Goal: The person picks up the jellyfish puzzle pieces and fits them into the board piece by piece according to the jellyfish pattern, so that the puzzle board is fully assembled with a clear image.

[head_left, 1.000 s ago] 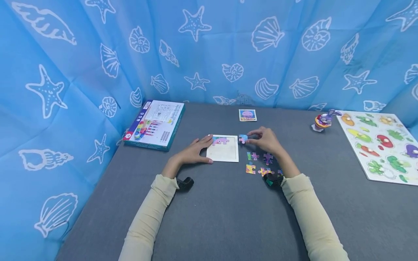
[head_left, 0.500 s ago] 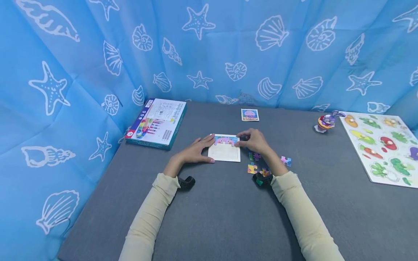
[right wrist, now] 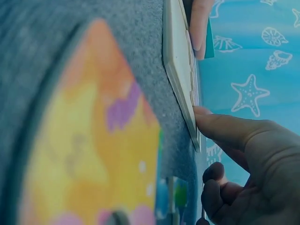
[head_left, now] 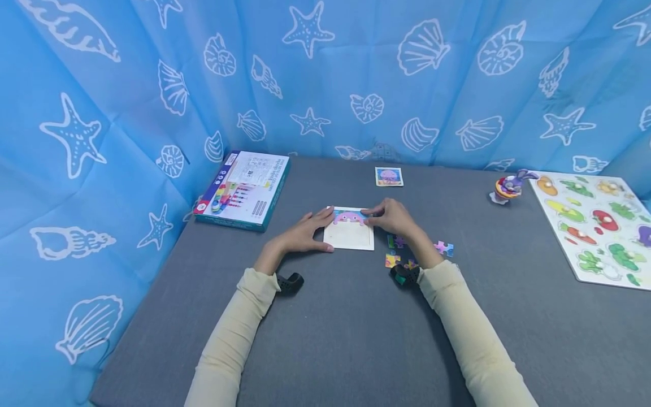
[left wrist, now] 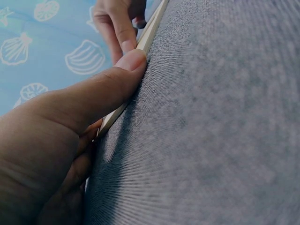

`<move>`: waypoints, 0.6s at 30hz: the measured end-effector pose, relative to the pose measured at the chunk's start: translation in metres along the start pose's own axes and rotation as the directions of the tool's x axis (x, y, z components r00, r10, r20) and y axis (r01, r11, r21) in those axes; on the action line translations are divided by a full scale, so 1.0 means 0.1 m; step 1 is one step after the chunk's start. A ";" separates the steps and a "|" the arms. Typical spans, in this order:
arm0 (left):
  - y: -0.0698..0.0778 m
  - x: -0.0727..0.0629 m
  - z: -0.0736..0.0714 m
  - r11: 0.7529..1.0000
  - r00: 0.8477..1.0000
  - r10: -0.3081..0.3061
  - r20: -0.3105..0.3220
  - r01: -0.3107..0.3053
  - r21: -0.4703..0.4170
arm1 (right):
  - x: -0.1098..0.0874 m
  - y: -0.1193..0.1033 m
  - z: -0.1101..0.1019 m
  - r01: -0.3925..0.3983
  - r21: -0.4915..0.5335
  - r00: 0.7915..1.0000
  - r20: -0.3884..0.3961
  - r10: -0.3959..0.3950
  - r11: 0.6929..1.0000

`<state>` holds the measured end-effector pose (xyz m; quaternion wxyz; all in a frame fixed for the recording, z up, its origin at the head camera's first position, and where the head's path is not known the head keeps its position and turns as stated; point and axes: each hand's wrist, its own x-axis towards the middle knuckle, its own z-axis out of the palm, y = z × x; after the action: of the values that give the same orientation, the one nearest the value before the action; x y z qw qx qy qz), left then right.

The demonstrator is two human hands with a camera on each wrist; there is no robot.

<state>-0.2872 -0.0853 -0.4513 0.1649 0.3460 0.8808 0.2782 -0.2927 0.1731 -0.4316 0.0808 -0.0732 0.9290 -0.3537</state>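
A square puzzle board [head_left: 351, 242] lies flat before me, with joined pieces along its top showing a pink creature on blue. My left hand [head_left: 305, 233] holds its left side, fingers at the upper corner, thumb at the lower edge. In the left wrist view the thumb rests against the board's rim [left wrist: 149, 37]. At the upper right corner, my right hand [head_left: 395, 219] pinches a puzzle piece [head_left: 360, 215] set in the top row; the fingers partly cover it. The right wrist view has the thumb [right wrist: 225, 125] touching the board's surface.
Loose puzzle pieces [head_left: 393, 260] lie below the right hand, some hidden by the wrist; another pair [head_left: 444, 249] is right of it. A small picture card [head_left: 389, 177] lies behind. A box [head_left: 244, 192] is at left, a rabbit figurine [head_left: 508, 189] and vegetable board [head_left: 585, 271] at right.
The right hand has moved left, bringing the piece from beside the board into its upper right corner, then slightly further left. The left hand stays on the board.
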 end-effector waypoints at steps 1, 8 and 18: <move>0.00 0.00 0.00 1.000 1.000 0.002 0.000 -0.002 0.003 | 0.00 -0.01 -0.01 -0.009 -0.004 1.000 0.002 0.009 1.000; 0.03 0.03 0.02 1.000 1.000 0.018 0.010 -0.018 0.004 | -0.11 -0.04 -0.08 0.022 0.023 0.999 0.023 -0.022 0.999; -0.04 0.01 0.02 1.000 0.999 0.023 -0.036 -0.023 -0.001 | -0.46 0.16 -0.35 0.047 0.020 0.993 0.106 -0.049 0.999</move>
<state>-0.2889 -0.0861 -0.4548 0.1462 0.3507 0.8794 0.2870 -0.2566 0.2164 -0.4120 0.1223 -0.1134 0.9183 -0.3592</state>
